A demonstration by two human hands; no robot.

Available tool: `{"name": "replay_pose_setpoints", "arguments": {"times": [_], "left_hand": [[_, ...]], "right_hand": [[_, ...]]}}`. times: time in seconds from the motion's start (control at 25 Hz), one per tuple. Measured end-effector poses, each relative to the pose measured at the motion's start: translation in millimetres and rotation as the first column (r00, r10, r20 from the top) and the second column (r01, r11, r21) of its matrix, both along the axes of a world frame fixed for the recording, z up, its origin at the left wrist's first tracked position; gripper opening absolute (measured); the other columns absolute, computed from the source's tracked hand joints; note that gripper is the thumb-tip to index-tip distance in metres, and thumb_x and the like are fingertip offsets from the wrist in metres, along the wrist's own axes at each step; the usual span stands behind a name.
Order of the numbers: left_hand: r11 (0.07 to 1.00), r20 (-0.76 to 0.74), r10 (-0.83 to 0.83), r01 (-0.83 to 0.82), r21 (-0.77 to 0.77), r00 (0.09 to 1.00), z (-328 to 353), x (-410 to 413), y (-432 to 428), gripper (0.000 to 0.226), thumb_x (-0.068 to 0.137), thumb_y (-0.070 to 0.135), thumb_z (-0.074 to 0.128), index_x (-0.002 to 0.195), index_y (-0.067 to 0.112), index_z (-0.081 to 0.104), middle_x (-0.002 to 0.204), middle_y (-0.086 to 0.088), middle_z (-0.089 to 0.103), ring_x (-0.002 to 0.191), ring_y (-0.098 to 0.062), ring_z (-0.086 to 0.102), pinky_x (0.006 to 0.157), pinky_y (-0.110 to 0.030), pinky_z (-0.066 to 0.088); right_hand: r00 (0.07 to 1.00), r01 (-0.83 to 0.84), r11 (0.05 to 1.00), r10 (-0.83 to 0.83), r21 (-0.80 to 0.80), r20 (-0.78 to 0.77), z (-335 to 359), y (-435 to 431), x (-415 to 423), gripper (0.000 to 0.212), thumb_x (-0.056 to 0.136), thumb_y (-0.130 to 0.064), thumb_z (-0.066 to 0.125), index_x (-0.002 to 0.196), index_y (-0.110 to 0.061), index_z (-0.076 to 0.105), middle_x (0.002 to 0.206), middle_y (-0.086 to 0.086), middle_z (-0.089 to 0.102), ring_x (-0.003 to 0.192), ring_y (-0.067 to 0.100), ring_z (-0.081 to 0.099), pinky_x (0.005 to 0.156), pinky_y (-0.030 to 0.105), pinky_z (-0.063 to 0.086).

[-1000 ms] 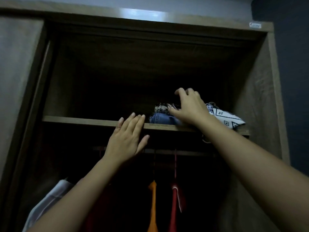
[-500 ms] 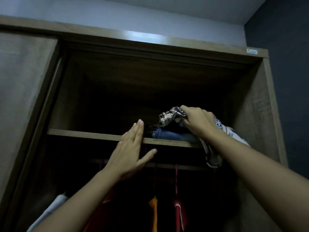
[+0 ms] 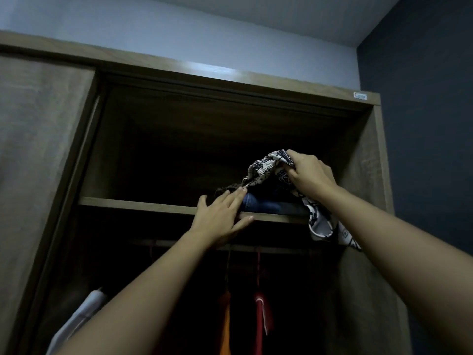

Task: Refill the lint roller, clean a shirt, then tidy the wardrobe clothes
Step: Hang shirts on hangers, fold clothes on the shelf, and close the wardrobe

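Wardrobe shelf (image 3: 140, 204): cloth (image 3: 266, 166) in hand

Right hand (image 3: 311, 175) grips the patterned cloth, bunched, above folded jeans (image 3: 263, 204); one end hangs over the shelf edge. Left hand (image 3: 220, 219), fingers straight, touches the jeans at the shelf front. Garments (image 3: 225, 324) hang below.

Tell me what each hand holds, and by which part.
The right hand grips the black-and-white patterned cloth by its bunched upper end. The left hand holds nothing; its fingers lie flat beside the folded blue denim on the wooden shelf.
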State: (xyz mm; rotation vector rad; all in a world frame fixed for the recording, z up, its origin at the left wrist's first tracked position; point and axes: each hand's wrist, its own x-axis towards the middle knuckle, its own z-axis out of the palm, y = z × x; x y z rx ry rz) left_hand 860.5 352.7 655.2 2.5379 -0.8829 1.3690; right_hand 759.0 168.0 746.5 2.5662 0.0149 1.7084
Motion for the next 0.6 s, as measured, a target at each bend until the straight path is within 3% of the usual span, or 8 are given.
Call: {"name": "replay_pose_setpoints", "arguments": {"times": [0.08,0.16,0.24,0.32,0.44,0.6], "left_hand": [[0.998,0.114,-0.048,0.042,0.053,0.992,-3,6,1,0.066,0.088,0.066,0.009,0.143,0.041,-0.016,0.159,0.011,0.004,0.145,-0.015,0.014,0.109,-0.050,0.020],[0.989,0.160,-0.124,0.109,0.099,0.979,-2,5,-1,0.062,0.086,0.066,0.004,0.144,0.046,-0.008,0.159,0.007,0.009,0.142,-0.020,0.027,0.103,-0.042,0.033],[0.988,0.084,-0.142,0.136,0.076,0.986,6,3,-7,0.053,0.094,0.058,0.016,0.145,0.044,0.021,0.155,0.002,0.025,0.131,-0.025,0.043,0.095,-0.037,0.041],[0.993,-0.032,-0.108,0.106,-0.054,0.994,16,-2,-13,0.040,0.097,0.051,0.026,0.131,0.037,0.044,0.140,-0.003,0.048,0.117,-0.032,0.053,0.085,-0.038,0.043],[0.989,-0.097,-0.020,0.006,-0.147,0.995,29,-2,-21,0.028,0.098,0.040,0.035,0.119,0.024,0.043,0.119,-0.017,0.059,0.106,-0.039,0.055,0.075,-0.039,0.039],[0.984,-0.325,-0.165,0.132,-0.120,0.931,54,14,-29,0.038,0.097,0.027,0.043,0.135,0.028,0.043,0.132,-0.011,0.053,0.116,-0.031,0.053,0.084,-0.034,0.040]], "right_hand": [[0.999,0.033,0.999,-0.034,-0.034,-0.037,5,-1,-2,0.025,0.094,-0.028,0.043,0.118,-0.024,0.050,0.114,0.009,0.063,0.102,0.034,0.058,0.068,0.033,0.035],[0.998,0.040,0.998,-0.042,-0.043,-0.042,8,-2,1,0.024,0.095,-0.029,0.042,0.117,-0.024,0.050,0.114,0.010,0.063,0.102,0.034,0.058,0.069,0.034,0.037],[0.998,0.035,0.998,-0.037,-0.044,-0.050,9,-2,6,0.022,0.095,-0.030,0.042,0.114,-0.024,0.051,0.111,0.010,0.063,0.101,0.033,0.059,0.069,0.034,0.038],[0.998,0.042,0.998,-0.045,-0.053,-0.053,10,-4,10,0.020,0.095,-0.030,0.041,0.112,-0.023,0.051,0.109,0.009,0.063,0.099,0.033,0.059,0.069,0.035,0.040],[0.995,0.070,0.993,-0.076,-0.091,-0.064,11,-12,12,0.021,0.096,-0.030,0.041,0.111,-0.022,0.052,0.107,0.009,0.063,0.098,0.032,0.059,0.068,0.034,0.039],[0.996,0.085,0.991,-0.085,-0.108,-0.001,20,-21,9,0.020,0.095,-0.029,0.044,0.109,-0.019,0.054,0.108,0.010,0.064,0.099,0.032,0.059,0.068,0.034,0.039]]}}
